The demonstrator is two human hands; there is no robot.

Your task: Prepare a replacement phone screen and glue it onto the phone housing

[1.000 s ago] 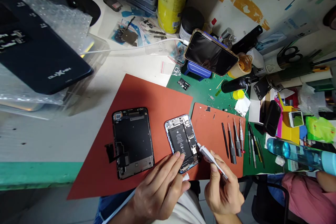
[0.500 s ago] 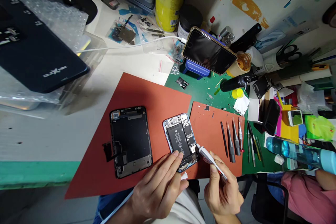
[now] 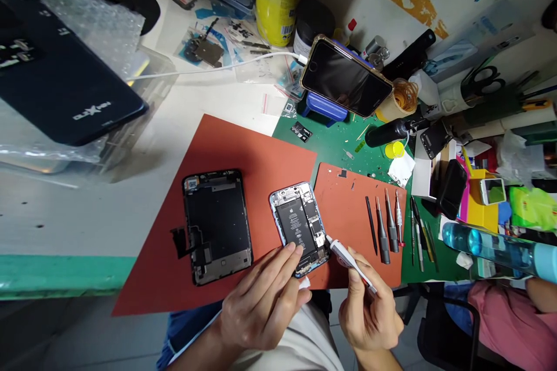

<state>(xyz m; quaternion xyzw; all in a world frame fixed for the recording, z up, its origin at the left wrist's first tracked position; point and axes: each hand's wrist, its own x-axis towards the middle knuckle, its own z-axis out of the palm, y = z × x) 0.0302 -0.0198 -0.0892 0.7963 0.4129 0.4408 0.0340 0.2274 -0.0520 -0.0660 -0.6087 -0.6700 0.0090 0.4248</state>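
Note:
An opened phone body [image 3: 292, 221] with its battery and board showing lies on the red-brown mat [image 3: 274, 156]. My left hand [image 3: 265, 295] rests its outstretched fingertips on the phone's lower left part. A small white scrap [image 3: 304, 283] shows beside its thumb; whether the hand grips it is hidden. My right hand [image 3: 369, 301] is closed around a white glue tube [image 3: 348, 258], its thin nozzle at the phone's right edge. Left of the phone body, a detached screen assembly [image 3: 217, 226] lies with its inner side up, a dark flex piece sticking out at its left.
Several screwdrivers [image 3: 391, 220] lie on the right mat, with tweezers [image 3: 420, 237] beyond. A phone [image 3: 348, 76] stands propped on a blue stand at the back. A blue water bottle [image 3: 491, 249] lies at the right, near a seated person in a pink top [image 3: 505, 319].
The view has shifted slightly, so the mats and phone parts appear a little higher. Both hands keep nearly the same pose, with the nozzle still at the phone's right edge.

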